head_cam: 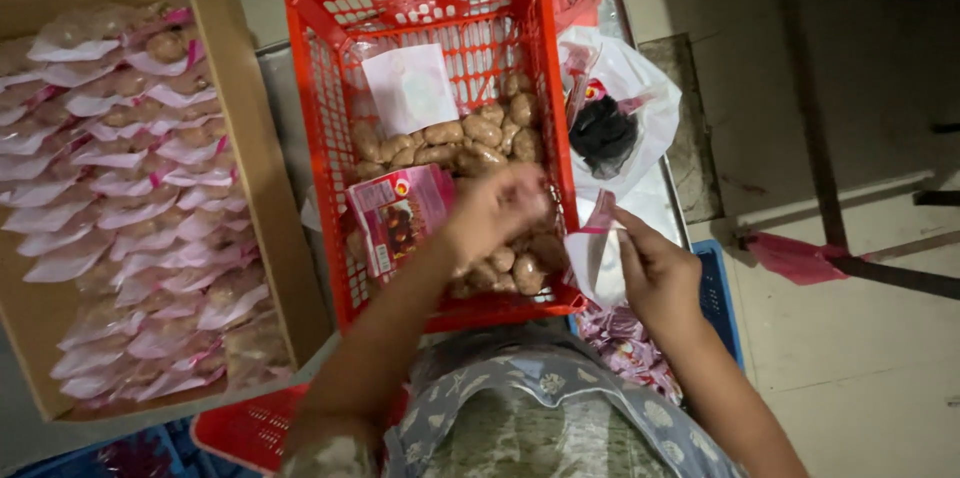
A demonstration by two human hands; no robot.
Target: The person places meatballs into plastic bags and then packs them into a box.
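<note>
A red plastic crate point(322, 128) stands in front of me, holding brown lumpy snack pieces point(470, 138), a pink printed pouch point(398, 215) and a white sheet of paper point(410, 88). My left hand point(495, 208) hovers over the brown pieces inside the crate, fingers curled; whether it grips pieces is blurred. My right hand point(655, 273) holds a small clear pouch with a pink top edge point(597, 248) just outside the crate's right wall.
A cardboard box point(255, 153) at the left is packed with several rows of filled clear pouches point(140, 198). A white plastic bag with something black inside point(610, 128) lies right of the crate. A blue crate point(715, 293) with pink pouches sits lower right; tiled floor beyond.
</note>
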